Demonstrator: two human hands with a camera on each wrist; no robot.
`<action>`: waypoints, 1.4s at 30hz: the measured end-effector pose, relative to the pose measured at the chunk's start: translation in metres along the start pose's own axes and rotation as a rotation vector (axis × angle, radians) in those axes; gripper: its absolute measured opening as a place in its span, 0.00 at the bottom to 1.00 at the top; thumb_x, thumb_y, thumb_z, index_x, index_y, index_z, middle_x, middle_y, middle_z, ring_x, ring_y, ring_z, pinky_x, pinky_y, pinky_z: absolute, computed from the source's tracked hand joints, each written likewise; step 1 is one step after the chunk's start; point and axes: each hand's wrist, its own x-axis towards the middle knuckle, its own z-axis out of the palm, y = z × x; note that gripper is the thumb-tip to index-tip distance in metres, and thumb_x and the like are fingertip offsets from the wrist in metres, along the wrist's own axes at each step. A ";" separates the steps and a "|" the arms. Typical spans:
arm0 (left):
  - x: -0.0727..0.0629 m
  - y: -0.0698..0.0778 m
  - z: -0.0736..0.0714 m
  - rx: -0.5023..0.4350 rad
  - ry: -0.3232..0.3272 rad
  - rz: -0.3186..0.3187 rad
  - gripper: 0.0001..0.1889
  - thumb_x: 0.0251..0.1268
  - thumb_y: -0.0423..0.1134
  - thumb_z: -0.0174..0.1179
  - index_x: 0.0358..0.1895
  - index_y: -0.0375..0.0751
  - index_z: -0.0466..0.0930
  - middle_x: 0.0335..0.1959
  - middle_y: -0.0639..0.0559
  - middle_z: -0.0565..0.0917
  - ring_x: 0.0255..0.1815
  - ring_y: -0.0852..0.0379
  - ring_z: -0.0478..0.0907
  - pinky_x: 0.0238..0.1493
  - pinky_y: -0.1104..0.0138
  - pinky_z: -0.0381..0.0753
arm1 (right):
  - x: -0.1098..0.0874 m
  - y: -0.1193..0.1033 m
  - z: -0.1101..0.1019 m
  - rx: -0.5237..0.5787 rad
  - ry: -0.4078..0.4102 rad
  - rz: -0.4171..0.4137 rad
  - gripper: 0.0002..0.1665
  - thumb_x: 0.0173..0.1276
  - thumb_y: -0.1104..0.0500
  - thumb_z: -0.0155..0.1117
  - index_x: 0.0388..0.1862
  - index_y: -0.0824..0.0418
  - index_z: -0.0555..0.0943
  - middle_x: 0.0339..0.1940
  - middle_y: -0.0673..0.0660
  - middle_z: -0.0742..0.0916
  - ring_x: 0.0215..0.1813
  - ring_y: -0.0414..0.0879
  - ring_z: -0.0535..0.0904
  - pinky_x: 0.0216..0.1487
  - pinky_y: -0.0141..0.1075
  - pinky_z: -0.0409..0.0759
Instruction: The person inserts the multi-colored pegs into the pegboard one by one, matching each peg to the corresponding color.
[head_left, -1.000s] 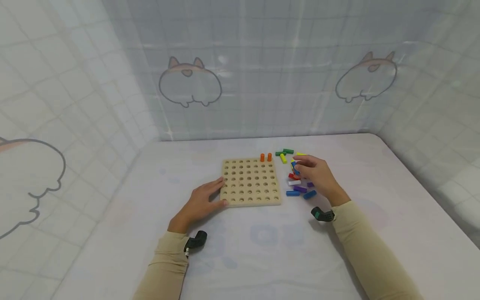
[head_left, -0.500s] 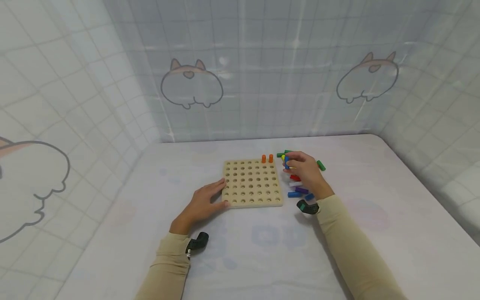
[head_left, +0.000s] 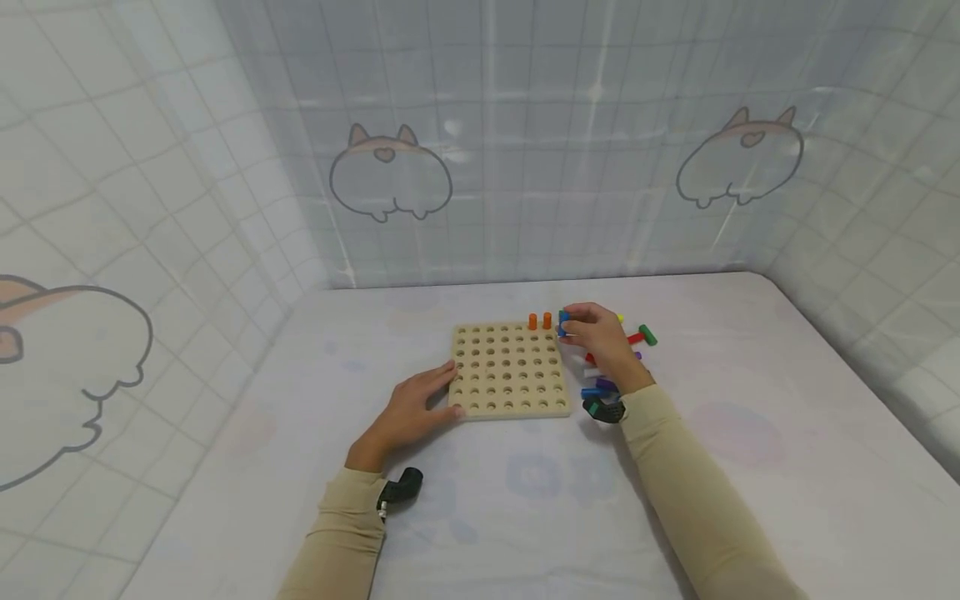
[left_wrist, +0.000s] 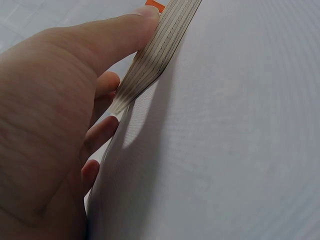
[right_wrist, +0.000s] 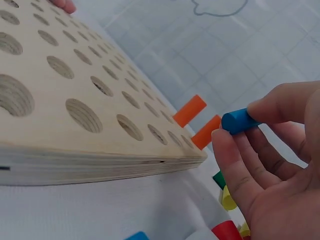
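Note:
A pale wooden peg board (head_left: pixel 498 369) with rows of round holes lies on the white-covered table. Two orange pegs (head_left: pixel 533 322) stand upright at its far right corner. My left hand (head_left: pixel 408 408) rests at the near left of the board, fingers touching the left side and thumb at the corner; the left wrist view shows the thumb (left_wrist: pixel 115 40) against the board's layered edge. Between thumb and fingertips, my right hand (head_left: pixel 597 335) pinches a blue peg (right_wrist: pixel 237 121), held just right of the orange pair, above the table.
Loose pegs lie right of the board, partly behind my right hand: a green peg (head_left: pixel 648 335), a red peg (head_left: pixel 636 338), a blue peg (head_left: pixel 591 393), and purple, white and yellow ones. Patterned curtains (head_left: pixel 525 208) enclose the table behind and at both sides.
My right hand has moved left from the loose pegs to the board's far right corner, carrying the blue peg, which has turned more upright. The left hand stays at the board.

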 end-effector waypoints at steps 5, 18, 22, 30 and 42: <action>0.000 0.000 0.001 0.005 0.007 0.006 0.39 0.68 0.58 0.62 0.77 0.43 0.63 0.79 0.53 0.59 0.76 0.41 0.59 0.72 0.40 0.56 | 0.002 0.000 0.002 -0.053 0.014 0.006 0.24 0.72 0.68 0.59 0.66 0.68 0.72 0.57 0.64 0.77 0.55 0.55 0.80 0.54 0.41 0.83; -0.003 0.000 -0.002 -0.015 0.001 -0.012 0.40 0.68 0.58 0.62 0.77 0.44 0.63 0.79 0.54 0.59 0.77 0.41 0.58 0.72 0.40 0.54 | 0.007 0.003 0.009 -0.171 0.050 0.050 0.26 0.71 0.64 0.63 0.67 0.62 0.76 0.59 0.59 0.79 0.57 0.53 0.81 0.57 0.40 0.81; -0.004 -0.001 -0.001 -0.013 -0.005 -0.017 0.40 0.68 0.59 0.61 0.77 0.44 0.63 0.79 0.54 0.59 0.77 0.41 0.58 0.72 0.40 0.55 | 0.005 0.008 0.011 -0.268 0.035 0.044 0.26 0.71 0.60 0.63 0.67 0.58 0.77 0.59 0.57 0.80 0.56 0.51 0.81 0.59 0.43 0.80; 0.002 0.000 -0.002 0.000 0.002 0.008 0.40 0.68 0.60 0.61 0.77 0.44 0.62 0.79 0.54 0.59 0.76 0.42 0.59 0.73 0.42 0.57 | 0.006 0.007 0.012 -0.305 0.054 -0.054 0.22 0.72 0.62 0.63 0.63 0.62 0.79 0.57 0.59 0.81 0.55 0.52 0.81 0.54 0.40 0.83; 0.004 -0.003 -0.003 -0.014 -0.017 -0.034 0.41 0.67 0.61 0.61 0.78 0.46 0.62 0.79 0.58 0.58 0.77 0.44 0.57 0.73 0.40 0.54 | 0.010 0.012 0.022 -0.495 0.086 -0.140 0.18 0.72 0.63 0.65 0.59 0.60 0.81 0.54 0.59 0.84 0.57 0.54 0.81 0.54 0.44 0.83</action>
